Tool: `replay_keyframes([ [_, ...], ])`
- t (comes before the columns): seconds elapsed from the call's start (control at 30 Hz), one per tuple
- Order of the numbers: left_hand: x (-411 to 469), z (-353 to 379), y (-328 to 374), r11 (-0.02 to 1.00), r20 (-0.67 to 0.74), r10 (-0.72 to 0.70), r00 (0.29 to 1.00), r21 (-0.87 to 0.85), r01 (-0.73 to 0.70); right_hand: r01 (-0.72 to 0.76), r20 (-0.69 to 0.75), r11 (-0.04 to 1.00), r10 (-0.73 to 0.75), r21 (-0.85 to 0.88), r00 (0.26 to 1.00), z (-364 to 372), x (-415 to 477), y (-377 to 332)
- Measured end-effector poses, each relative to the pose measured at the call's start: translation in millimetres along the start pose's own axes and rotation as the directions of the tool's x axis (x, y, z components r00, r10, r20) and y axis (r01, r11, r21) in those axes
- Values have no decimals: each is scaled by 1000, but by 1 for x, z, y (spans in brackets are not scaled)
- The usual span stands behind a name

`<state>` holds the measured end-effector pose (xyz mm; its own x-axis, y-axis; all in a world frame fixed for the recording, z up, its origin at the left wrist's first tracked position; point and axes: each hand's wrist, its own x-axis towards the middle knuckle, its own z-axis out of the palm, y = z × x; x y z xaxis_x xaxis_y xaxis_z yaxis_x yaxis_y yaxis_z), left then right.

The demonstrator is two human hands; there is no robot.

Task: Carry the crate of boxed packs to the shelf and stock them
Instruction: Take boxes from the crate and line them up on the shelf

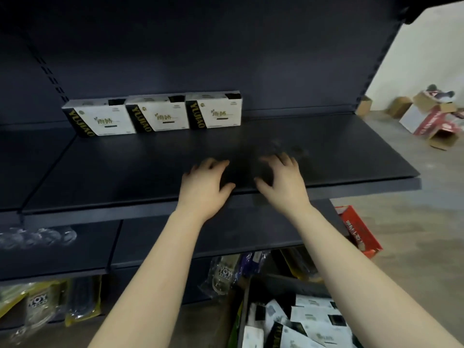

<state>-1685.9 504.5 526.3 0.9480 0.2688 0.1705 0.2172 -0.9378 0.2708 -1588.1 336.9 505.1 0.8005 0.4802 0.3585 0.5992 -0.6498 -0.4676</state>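
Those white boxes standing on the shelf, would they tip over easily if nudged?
Possibly: the boxed packs stand upright on a thin edge, so a nudge might tip one. Square card faces suggest they're stiff and probably light.

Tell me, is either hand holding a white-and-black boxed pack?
No; the left hand and right hand are empty above the dark metal shelf.

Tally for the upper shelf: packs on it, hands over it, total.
Packs: 3
Hands: 2 (left hand, right hand, both holding nothing)
Total: 5
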Motion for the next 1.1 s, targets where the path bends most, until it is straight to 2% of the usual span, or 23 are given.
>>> replay_keyframes([
  [0.2,-52,33,78,1000,39,18,999,16,-19,-62,31,997,61,39,998,-46,-82,67],
  [0.5,-133,93,168,998,187,-63,980,23,60,-151,262,988,150,-14,953,-89,-190,151],
  [0.8,-199,138,201,989,352,-149,924,71,132,-224,464,972,231,-71,855,-86,-265,199],
  [1.1,-208,166,201,984,460,-177,870,90,153,-321,574,937,341,-140,745,-62,-294,224],
])
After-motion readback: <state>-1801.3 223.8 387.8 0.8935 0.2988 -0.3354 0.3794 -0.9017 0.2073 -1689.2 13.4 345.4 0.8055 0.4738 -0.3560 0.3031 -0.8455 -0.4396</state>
